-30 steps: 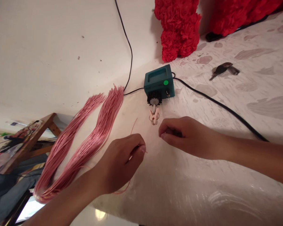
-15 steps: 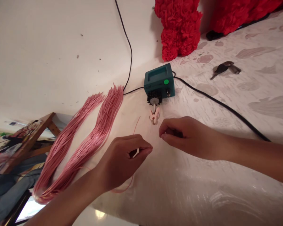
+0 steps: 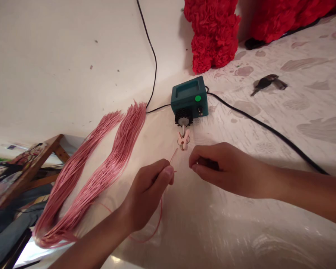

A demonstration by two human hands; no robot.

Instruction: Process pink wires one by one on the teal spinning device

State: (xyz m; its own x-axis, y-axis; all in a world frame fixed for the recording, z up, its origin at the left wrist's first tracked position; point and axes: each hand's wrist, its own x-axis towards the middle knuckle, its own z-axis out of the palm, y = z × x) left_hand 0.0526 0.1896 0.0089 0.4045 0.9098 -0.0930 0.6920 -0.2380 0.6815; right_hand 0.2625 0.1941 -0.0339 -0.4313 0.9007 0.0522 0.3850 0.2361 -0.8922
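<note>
My left hand point(image 3: 149, 190) is closed in a pinch on a thin pink cord point(image 3: 159, 220), whose end pokes up past the thumb and whose loop hangs below the hand. Just to the right, my right hand point(image 3: 212, 166) has its thumb and forefinger pressed together; whether anything is between them I cannot make out. Beyond both hands, a small pink clip point(image 3: 183, 140) sits on the shaft of a teal motor box point(image 3: 189, 97) with a black toothed wheel and a green button. The clip touches neither hand.
A large bundle of pink cords point(image 3: 109, 164) lies bent on the left. Red rose-covered shapes point(image 3: 215, 37) stand at the back. A key point(image 3: 268, 83) rests at the right. Black cables point(image 3: 268, 127) run from the box. A wooden frame point(image 3: 42, 164) is at the far left.
My left hand has turned, bringing its thumb up and the cord's end nearer the clip. The cord's loop has shifted with it. My right hand has dropped slightly.
</note>
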